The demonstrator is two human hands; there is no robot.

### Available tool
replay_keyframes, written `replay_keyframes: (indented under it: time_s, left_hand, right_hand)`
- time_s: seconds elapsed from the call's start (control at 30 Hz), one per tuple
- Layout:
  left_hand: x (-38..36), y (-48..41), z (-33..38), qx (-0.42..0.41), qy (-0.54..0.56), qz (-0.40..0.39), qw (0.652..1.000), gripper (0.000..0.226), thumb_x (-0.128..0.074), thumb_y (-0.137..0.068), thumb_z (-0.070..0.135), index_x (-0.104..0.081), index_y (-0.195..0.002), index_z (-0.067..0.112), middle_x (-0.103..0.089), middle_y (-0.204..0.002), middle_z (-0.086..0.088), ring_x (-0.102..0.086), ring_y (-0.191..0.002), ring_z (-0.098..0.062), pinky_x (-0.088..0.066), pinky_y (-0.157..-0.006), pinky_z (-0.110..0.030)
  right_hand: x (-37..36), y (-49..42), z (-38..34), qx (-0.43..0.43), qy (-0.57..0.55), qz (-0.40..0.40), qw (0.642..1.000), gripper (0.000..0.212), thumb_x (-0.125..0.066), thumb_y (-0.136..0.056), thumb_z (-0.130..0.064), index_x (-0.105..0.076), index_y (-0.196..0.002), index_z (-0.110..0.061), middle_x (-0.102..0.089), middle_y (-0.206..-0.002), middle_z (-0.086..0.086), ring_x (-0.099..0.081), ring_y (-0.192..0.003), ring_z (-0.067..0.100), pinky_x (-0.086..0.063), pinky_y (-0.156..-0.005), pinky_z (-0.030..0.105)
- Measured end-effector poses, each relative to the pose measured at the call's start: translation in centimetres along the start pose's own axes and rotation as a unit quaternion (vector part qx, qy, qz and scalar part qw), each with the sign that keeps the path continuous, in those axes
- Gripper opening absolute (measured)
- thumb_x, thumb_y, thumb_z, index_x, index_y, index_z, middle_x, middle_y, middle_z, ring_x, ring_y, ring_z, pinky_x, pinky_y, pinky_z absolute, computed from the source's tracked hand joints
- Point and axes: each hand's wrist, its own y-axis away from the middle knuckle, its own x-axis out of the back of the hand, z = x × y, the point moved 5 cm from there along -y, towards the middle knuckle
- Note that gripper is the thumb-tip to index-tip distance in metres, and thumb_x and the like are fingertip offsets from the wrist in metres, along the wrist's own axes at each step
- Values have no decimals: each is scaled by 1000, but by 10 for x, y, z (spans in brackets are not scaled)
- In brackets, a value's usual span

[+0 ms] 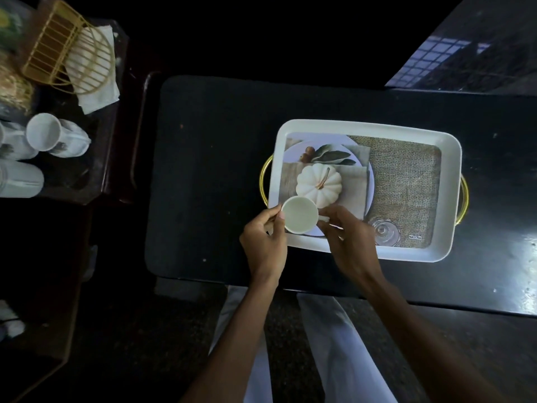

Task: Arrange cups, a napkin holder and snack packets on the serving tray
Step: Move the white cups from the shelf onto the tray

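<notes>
A white serving tray [449, 146] with gold handles and a printed pumpkin picture lies on the dark table. A white cup [299, 213] stands upright at the tray's near left corner. My left hand [266, 242] grips its left rim and my right hand [350, 239] pinches its handle on the right. On the side table at far left stand several more white cups [43, 135], a gold wire napkin holder [69, 53] with white napkins, and snack packets [14, 85] partly cut off by the frame edge.
The dark table [209, 175] carries the tray; its right end is glossy and reflects a window. The brown side table [96, 175] sits lower at the left. My legs in light trousers show below the table's near edge.
</notes>
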Motion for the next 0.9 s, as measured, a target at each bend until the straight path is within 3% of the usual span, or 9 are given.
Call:
replay_keyframes:
  time_s: [0.1,0.23,0.4,0.5,0.6,0.7,0.73,0.8,0.9]
  left_hand:
    - [-2,-1,-2,-5,-11,3,1000,23,-65,-97,12,-75,-117,10,-77,-112,-3,-72,-102,-10,-60,-93,-39]
    - [-2,-1,-3,-6,-15,10,1000,23,-65,-97,13,-76,-116,10,-77,-112,-2,-72,-102,-10,-60,-94,-39]
    - [-1,-1,-3,-10,-22,5,1000,23,-65,-97,14,-75,-117,12,-77,-112,-1,-71,-103,-9,-59,-94,-39]
    - [1,-2,-2,-15,-26,-9,1000,24,-64,-97,14,-74,-119,11,-76,-116,-2,-70,-109,-12,-58,-97,-40]
    - [7,-1,2,-39,-27,-11,999,27,-63,-98,16,-72,-123,12,-74,-120,0,-69,-110,-7,-58,-93,-23]
    - [22,-2,6,-62,-10,18,998,24,-63,-99,20,-74,-118,11,-76,-113,1,-69,-104,-3,-55,-78,-9]
    - [29,-3,6,-69,-10,31,997,22,-63,-99,22,-75,-113,10,-76,-109,1,-70,-100,-3,-57,-77,-12]
    - [43,-6,7,-74,-6,50,996,18,-63,-99,23,-76,-104,11,-77,-99,0,-73,-92,-7,-60,-78,-20]
    - [64,-11,8,-77,15,63,995,10,-66,-97,20,-75,-95,16,-76,-92,4,-73,-87,-7,-56,-72,-13]
  right_hand:
    - [-1,-2,6,-12,-3,-11,1000,16,-68,-90,-6,-68,-105,-9,-74,-107,-8,-70,-95,7,-51,-74,8]
    - [-2,-3,7,-15,-7,-17,1000,16,-69,-90,-5,-69,-106,-5,-75,-112,-2,-71,-97,10,-55,-78,17]
    - [-2,-3,5,-13,-6,-30,999,18,-69,-89,-2,-68,-106,-2,-75,-110,1,-68,-95,6,-47,-76,1]
    - [-2,-3,4,-11,-5,-41,999,19,-70,-88,-3,-67,-107,-2,-74,-111,1,-69,-96,11,-50,-77,5]
    - [0,-3,1,0,4,-47,999,23,-71,-87,-4,-67,-110,-6,-73,-109,-3,-70,-98,15,-56,-84,20]
    - [7,-3,-1,8,28,-25,999,29,-69,-85,-2,-65,-113,-11,-69,-104,-11,-67,-95,11,-49,-82,7]
    - [9,-3,-2,9,34,-17,999,32,-69,-85,-1,-65,-115,-11,-69,-105,-11,-67,-96,11,-50,-84,10]
    - [12,-2,-7,15,40,2,999,36,-67,-84,0,-64,-117,-11,-71,-111,-5,-67,-101,17,-56,-89,32]
    - [11,-2,-26,44,51,39,997,35,-70,-83,-1,-63,-115,-13,-67,-109,-6,-65,-105,25,-55,-84,45]
